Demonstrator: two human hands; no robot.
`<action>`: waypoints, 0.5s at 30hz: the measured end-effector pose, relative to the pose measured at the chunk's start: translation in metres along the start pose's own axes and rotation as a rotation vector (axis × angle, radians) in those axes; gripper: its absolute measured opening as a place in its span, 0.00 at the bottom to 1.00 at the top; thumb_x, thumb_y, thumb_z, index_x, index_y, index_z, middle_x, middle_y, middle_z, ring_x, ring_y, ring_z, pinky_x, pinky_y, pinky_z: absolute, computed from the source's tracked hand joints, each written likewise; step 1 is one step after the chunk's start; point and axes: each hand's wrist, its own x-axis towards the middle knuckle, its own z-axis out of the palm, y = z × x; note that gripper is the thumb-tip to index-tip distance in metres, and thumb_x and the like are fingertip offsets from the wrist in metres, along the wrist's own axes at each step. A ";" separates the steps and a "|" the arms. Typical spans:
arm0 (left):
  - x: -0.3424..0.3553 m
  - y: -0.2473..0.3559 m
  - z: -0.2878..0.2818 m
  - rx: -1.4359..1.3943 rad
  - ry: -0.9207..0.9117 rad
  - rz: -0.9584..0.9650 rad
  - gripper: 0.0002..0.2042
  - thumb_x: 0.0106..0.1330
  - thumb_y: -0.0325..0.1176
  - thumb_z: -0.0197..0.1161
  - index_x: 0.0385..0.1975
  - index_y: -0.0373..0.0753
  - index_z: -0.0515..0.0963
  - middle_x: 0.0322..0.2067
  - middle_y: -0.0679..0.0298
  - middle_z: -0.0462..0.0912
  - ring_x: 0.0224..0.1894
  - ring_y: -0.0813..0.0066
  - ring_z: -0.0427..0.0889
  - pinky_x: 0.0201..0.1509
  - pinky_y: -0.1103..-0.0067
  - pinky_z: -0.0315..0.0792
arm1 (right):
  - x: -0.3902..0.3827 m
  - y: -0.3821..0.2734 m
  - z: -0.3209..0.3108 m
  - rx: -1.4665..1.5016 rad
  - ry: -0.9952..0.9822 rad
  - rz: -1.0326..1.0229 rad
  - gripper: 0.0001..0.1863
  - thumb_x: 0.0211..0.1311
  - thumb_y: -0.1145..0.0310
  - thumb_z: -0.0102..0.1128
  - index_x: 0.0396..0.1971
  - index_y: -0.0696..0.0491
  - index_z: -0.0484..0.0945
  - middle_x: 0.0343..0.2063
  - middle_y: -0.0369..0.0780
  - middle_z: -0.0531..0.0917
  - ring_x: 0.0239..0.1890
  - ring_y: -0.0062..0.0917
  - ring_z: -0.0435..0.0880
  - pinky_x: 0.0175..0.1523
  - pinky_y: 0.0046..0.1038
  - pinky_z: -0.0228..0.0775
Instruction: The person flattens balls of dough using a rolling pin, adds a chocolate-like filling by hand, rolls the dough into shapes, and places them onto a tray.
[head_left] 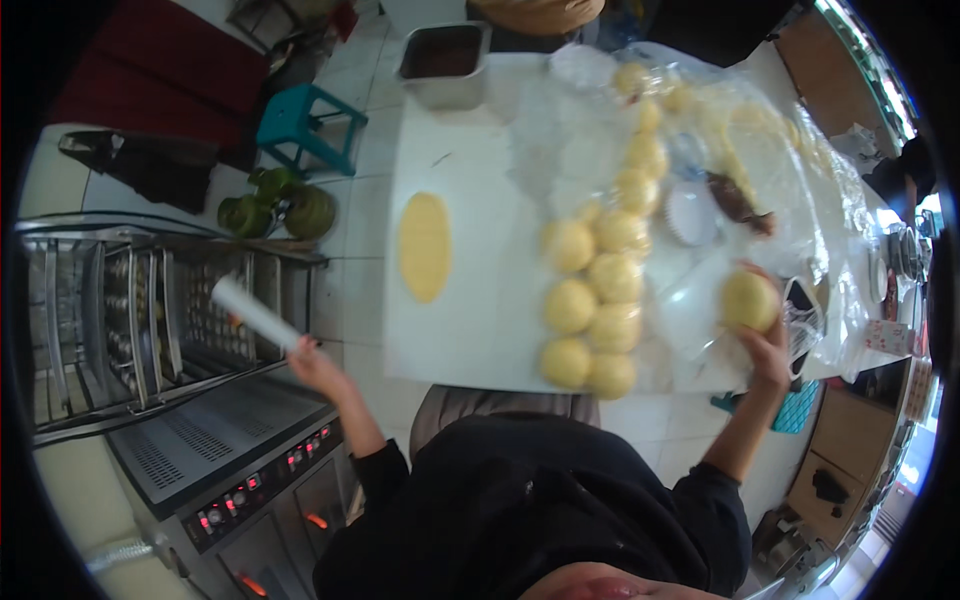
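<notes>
Out past the table's left edge, my left hand [318,368] is closed around one end of a white rolling pin [255,312], which points up and away. My right hand [768,352] grips a round yellow dough ball [749,301] over the right side of the white table [480,345]. A flattened oval of yellow dough [425,247] lies by itself near the left edge. Between the hands, several dough balls [570,306] sit in rows running away from me, some of them under clear plastic sheeting [690,290].
A metal tin [443,70] stands at the far left corner. Paper cups [690,213] and a brown-filled bag [738,203] lie right of the dough. Left of the table are a tray rack [150,320], an oven [215,430], a teal stool [312,125] and green gas cylinders [270,208].
</notes>
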 end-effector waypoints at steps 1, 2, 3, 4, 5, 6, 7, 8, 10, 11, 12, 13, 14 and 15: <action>0.009 -0.011 0.008 0.027 -0.066 -0.017 0.15 0.59 0.38 0.53 0.38 0.32 0.69 0.33 0.60 0.73 0.37 0.72 0.71 0.46 0.77 0.62 | 0.013 0.014 0.060 -0.060 -0.056 0.198 0.34 0.38 0.79 0.61 0.52 0.58 0.60 0.47 0.40 0.68 0.50 0.25 0.67 0.51 0.25 0.63; 0.010 -0.010 0.013 0.054 -0.115 -0.020 0.16 0.60 0.38 0.54 0.39 0.31 0.69 0.33 0.60 0.74 0.37 0.73 0.71 0.46 0.78 0.62 | 0.029 0.027 0.117 -0.255 -0.288 0.142 0.33 0.39 0.76 0.63 0.50 0.57 0.62 0.50 0.40 0.67 0.50 0.26 0.68 0.52 0.27 0.63; 0.008 0.003 0.017 0.124 -0.182 -0.035 0.17 0.60 0.39 0.54 0.40 0.30 0.69 0.33 0.60 0.74 0.38 0.73 0.70 0.45 0.77 0.63 | 0.037 0.038 0.175 -0.338 -0.384 0.084 0.30 0.39 0.76 0.64 0.48 0.53 0.66 0.47 0.38 0.70 0.49 0.26 0.69 0.51 0.26 0.64; 0.008 0.018 0.025 0.181 -0.251 -0.045 0.18 0.60 0.40 0.54 0.41 0.30 0.69 0.34 0.60 0.74 0.38 0.73 0.70 0.45 0.77 0.63 | 0.036 0.051 0.227 -0.231 -0.397 0.178 0.30 0.39 0.73 0.63 0.48 0.49 0.66 0.45 0.37 0.71 0.47 0.30 0.71 0.49 0.30 0.65; 0.010 0.022 0.030 0.136 -0.373 0.007 0.17 0.60 0.38 0.55 0.41 0.32 0.69 0.33 0.60 0.74 0.38 0.72 0.71 0.44 0.76 0.63 | 0.034 0.076 0.264 -0.371 -0.457 0.050 0.32 0.38 0.71 0.64 0.49 0.47 0.66 0.45 0.37 0.71 0.47 0.31 0.70 0.49 0.33 0.63; 0.015 0.022 0.031 0.091 -0.496 0.063 0.15 0.59 0.37 0.55 0.41 0.33 0.70 0.33 0.59 0.74 0.38 0.70 0.71 0.43 0.74 0.64 | 0.031 0.097 0.293 -0.506 -0.515 -0.077 0.33 0.37 0.69 0.65 0.50 0.45 0.66 0.45 0.37 0.70 0.47 0.32 0.69 0.50 0.35 0.61; 0.018 0.019 0.031 0.087 -0.505 0.056 0.15 0.59 0.37 0.55 0.41 0.33 0.70 0.33 0.59 0.74 0.38 0.70 0.71 0.43 0.74 0.64 | 0.028 0.105 0.310 -0.513 -0.511 -0.068 0.33 0.37 0.69 0.65 0.50 0.45 0.66 0.45 0.37 0.70 0.47 0.32 0.69 0.50 0.35 0.61; 0.020 0.015 0.028 0.085 -0.620 0.146 0.15 0.57 0.36 0.56 0.42 0.36 0.70 0.33 0.60 0.74 0.38 0.68 0.71 0.44 0.73 0.63 | 0.021 0.108 0.327 -0.760 -0.505 -0.075 0.36 0.35 0.66 0.67 0.51 0.43 0.65 0.46 0.37 0.69 0.49 0.33 0.66 0.52 0.38 0.57; 0.019 0.011 0.021 0.074 -0.750 0.231 0.15 0.56 0.34 0.57 0.42 0.38 0.71 0.33 0.60 0.74 0.38 0.67 0.71 0.44 0.72 0.62 | 0.010 0.100 0.341 -1.047 -0.441 -0.051 0.42 0.29 0.57 0.70 0.53 0.38 0.63 0.50 0.37 0.65 0.54 0.31 0.59 0.54 0.40 0.48; 0.019 0.013 0.019 0.156 -0.867 0.328 0.15 0.54 0.34 0.58 0.42 0.41 0.71 0.33 0.61 0.74 0.38 0.66 0.71 0.45 0.71 0.60 | 0.006 0.091 0.346 -1.053 -0.434 -0.037 0.42 0.29 0.57 0.70 0.53 0.38 0.63 0.50 0.37 0.65 0.54 0.31 0.59 0.54 0.40 0.48; 0.017 0.014 0.016 0.241 -0.979 0.424 0.16 0.51 0.33 0.59 0.42 0.43 0.72 0.33 0.62 0.74 0.39 0.66 0.70 0.46 0.71 0.59 | 0.002 0.084 0.350 -1.107 -0.179 -0.244 0.43 0.28 0.55 0.69 0.53 0.38 0.62 0.51 0.37 0.64 0.53 0.32 0.60 0.54 0.40 0.48; 0.013 0.019 0.013 0.236 -0.989 0.417 0.16 0.51 0.33 0.59 0.42 0.43 0.72 0.33 0.62 0.74 0.39 0.66 0.70 0.46 0.71 0.59 | -0.002 0.082 0.353 -1.144 0.080 -0.451 0.44 0.27 0.53 0.69 0.54 0.37 0.62 0.52 0.37 0.63 0.52 0.33 0.60 0.54 0.41 0.48; 0.009 0.028 0.009 0.175 -1.094 0.565 0.17 0.50 0.32 0.60 0.42 0.43 0.72 0.34 0.64 0.74 0.40 0.67 0.70 0.47 0.71 0.57 | -0.005 0.081 0.350 -1.290 0.036 -0.458 0.43 0.29 0.52 0.68 0.53 0.40 0.62 0.51 0.39 0.63 0.51 0.35 0.60 0.53 0.40 0.48; 0.003 0.033 0.006 0.105 -1.196 0.717 0.17 0.49 0.31 0.60 0.42 0.43 0.72 0.34 0.66 0.74 0.41 0.69 0.70 0.47 0.71 0.55 | -0.017 0.095 0.342 -1.302 0.045 -0.447 0.43 0.29 0.52 0.68 0.53 0.40 0.62 0.51 0.39 0.63 0.51 0.35 0.60 0.53 0.40 0.48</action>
